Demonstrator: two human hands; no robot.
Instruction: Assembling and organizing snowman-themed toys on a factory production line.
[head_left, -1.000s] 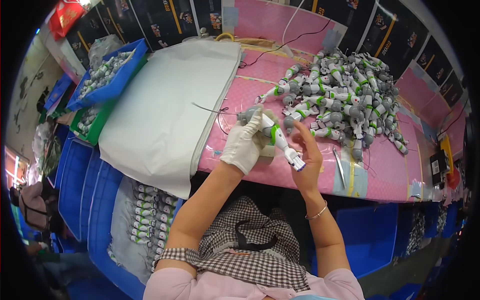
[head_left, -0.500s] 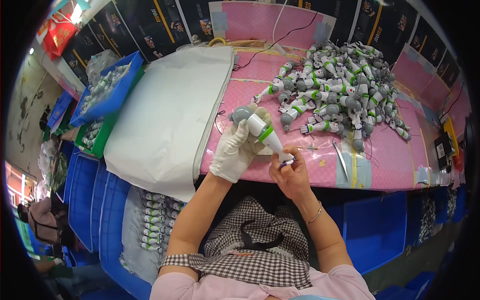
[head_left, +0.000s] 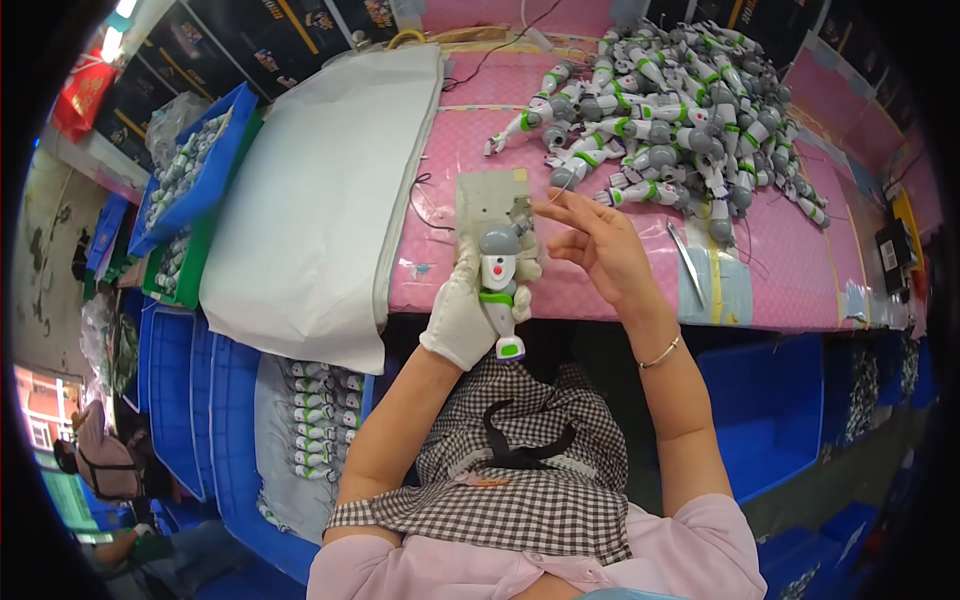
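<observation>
Head view
Left hand [head_left: 462, 318]: a white glove is worn; the fingers are clamped around a small toy figure [head_left: 499, 290], held upright over the near edge of the pink table [head_left: 770, 285].
Toy figure: a grey head, a white body with green bands and a green-edged base are seen; it is gripped at the body, head toward the table, base toward the person.
Right hand [head_left: 603, 248]: bare, raised just right of the figure's head; the fingers are spread apart and extended to the left. A thin wire appears to be pinched at the fingertips, though this cannot be told for sure.
Pale board [head_left: 486, 200]: a flat rectangular piece is laid on the table just behind the figure – a small grey part is seen at its right edge.
Pile of figures [head_left: 670, 110]: many like grey, white and green toys are heaped on the far right of the table, well apart from the held one.
Tweezers [head_left: 686, 262]: laid on the table just right of the right hand.
White cloth [head_left: 310, 190]: spread over the table's left part, hanging over the near edge.
Blue bins [head_left: 190, 170]: more figures are held in bins at the far left – others are stacked below the table.
Bracelet [head_left: 660, 352]: a thin band is worn on the right wrist.
</observation>
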